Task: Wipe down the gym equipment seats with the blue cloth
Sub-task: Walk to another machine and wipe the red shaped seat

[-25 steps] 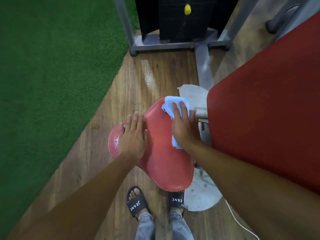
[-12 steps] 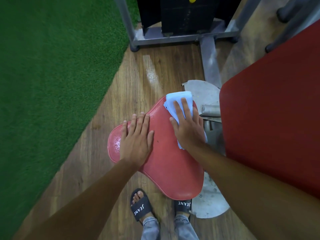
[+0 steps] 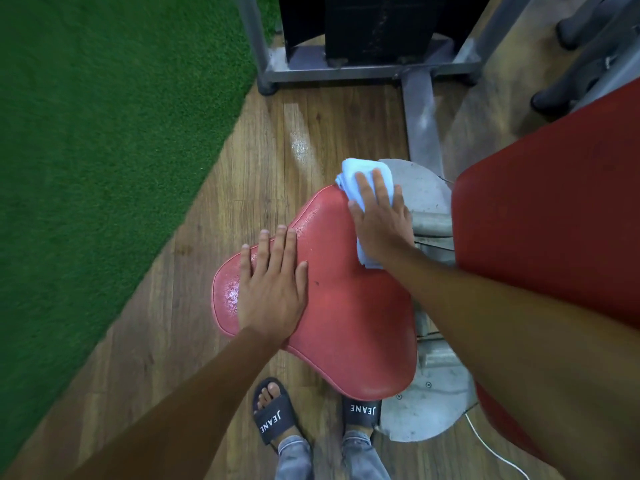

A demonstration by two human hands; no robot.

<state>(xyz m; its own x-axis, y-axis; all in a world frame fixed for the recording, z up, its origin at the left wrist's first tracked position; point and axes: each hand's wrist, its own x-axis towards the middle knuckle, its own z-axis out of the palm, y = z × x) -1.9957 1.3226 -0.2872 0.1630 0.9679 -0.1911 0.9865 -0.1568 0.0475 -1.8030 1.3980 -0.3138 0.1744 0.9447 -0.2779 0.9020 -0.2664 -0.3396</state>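
A red padded seat [image 3: 349, 323] of a gym machine sits below me, its surface shiny with wet spots at the left lobe. My right hand [image 3: 381, 223] presses a folded blue cloth [image 3: 353, 174] flat against the seat's far right edge, fingers spread over the cloth. Part of the cloth hangs past the seat's rim. My left hand [image 3: 273, 289] lies palm down on the seat's left lobe, fingers together, holding nothing.
A large red back pad [image 3: 554, 220] stands to the right. The grey metal base plate [image 3: 426, 410] and frame beam [image 3: 420, 119] lie under the seat, the weight stack [image 3: 377, 22] beyond. Green turf [image 3: 104, 133] borders the wood floor on the left. My sandalled feet [image 3: 273, 410] stand below.
My right hand has slid the cloth further away along the seat's right edge toward its far tip. My left hand has stayed in place on the left lobe.
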